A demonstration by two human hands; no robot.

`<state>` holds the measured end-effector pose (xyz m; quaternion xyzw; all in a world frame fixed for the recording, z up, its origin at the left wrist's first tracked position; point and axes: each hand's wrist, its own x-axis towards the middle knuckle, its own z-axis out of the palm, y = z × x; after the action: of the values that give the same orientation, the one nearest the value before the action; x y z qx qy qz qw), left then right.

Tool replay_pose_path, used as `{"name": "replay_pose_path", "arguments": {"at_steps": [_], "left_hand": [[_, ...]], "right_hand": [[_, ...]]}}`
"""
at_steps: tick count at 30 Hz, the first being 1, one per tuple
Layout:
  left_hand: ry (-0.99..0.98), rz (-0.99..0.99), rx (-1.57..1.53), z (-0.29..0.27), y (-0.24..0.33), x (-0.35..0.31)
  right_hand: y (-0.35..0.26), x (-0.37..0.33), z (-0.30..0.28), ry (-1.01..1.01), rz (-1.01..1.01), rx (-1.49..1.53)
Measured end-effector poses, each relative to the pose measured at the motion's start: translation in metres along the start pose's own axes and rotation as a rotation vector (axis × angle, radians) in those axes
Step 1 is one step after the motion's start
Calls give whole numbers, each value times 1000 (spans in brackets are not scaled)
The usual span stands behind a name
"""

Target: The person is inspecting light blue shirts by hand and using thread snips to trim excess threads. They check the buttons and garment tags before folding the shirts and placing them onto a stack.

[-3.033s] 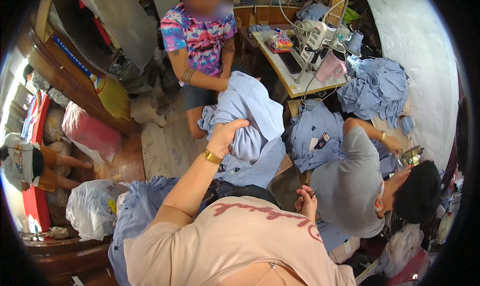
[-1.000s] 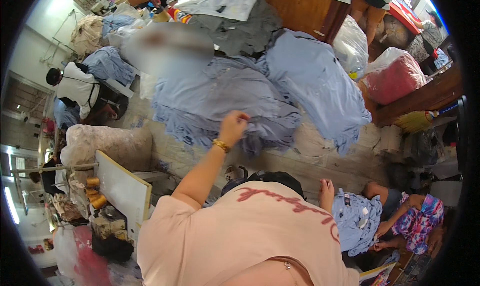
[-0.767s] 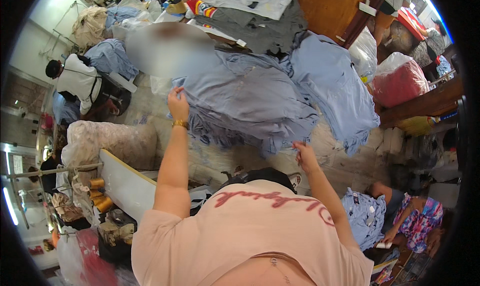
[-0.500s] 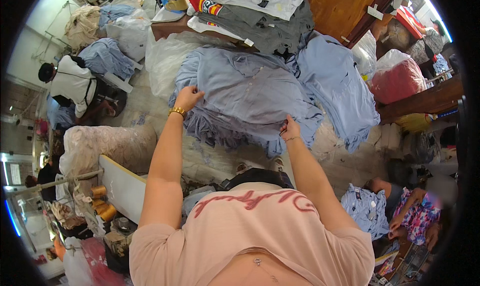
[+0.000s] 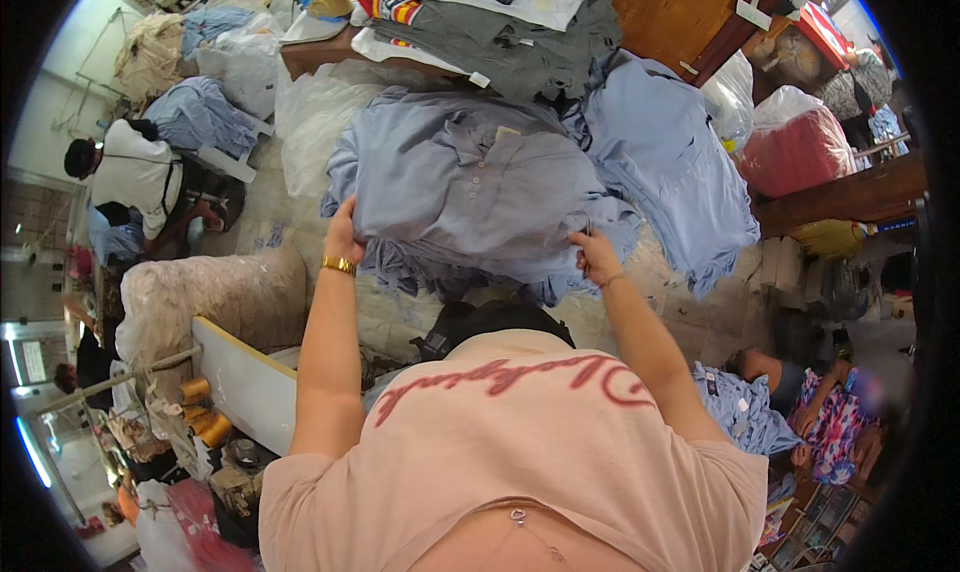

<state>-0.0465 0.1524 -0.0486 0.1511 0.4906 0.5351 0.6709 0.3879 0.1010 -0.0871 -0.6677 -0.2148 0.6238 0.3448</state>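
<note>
A light blue buttoned shirt [image 5: 430, 187] lies spread on top of a thick pile of blue garments [image 5: 400, 264], its button placket near the middle. My left hand [image 5: 345, 234], with a gold bracelet at the wrist, grips the shirt's near left edge; some of its fingers are hidden by the cloth. At the near right edge, my right hand [image 5: 598, 257] has its fingers closed on the fabric. A small dark bit shows by those fingers, too small to name. More blue garments [image 5: 670, 162] lie heaped to the right of the pile.
Grey and white folded garments [image 5: 490, 42] are stacked beyond the pile. Clear plastic [image 5: 312, 132] spreads at its left. A wrapped bale [image 5: 215, 297] and a white board [image 5: 245, 382] stand at left. One person [image 5: 140, 172] bends over at far left; another [image 5: 835, 417] sits at right.
My left hand has moved down and left to the shirt's near left edge. The shirt's front has shifted left and lies smoother, and my body leans further forward.
</note>
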Motion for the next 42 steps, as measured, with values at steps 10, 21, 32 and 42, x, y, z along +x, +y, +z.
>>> {"name": "replay_pose_path", "arguments": {"at_steps": [10, 21, 32, 42], "left_hand": [[-74, -290, 90, 34, 42, 46], [44, 247, 366, 50, 44, 114], [-432, 1351, 424, 176, 307, 11], [-714, 675, 476, 176, 351, -29]], "right_hand": [[18, 1, 9, 68, 159, 820], [-87, -86, -28, 462, -671, 699], [-261, -232, -14, 534, -1140, 304], [-293, -277, -52, 644, -1026, -47]]}}
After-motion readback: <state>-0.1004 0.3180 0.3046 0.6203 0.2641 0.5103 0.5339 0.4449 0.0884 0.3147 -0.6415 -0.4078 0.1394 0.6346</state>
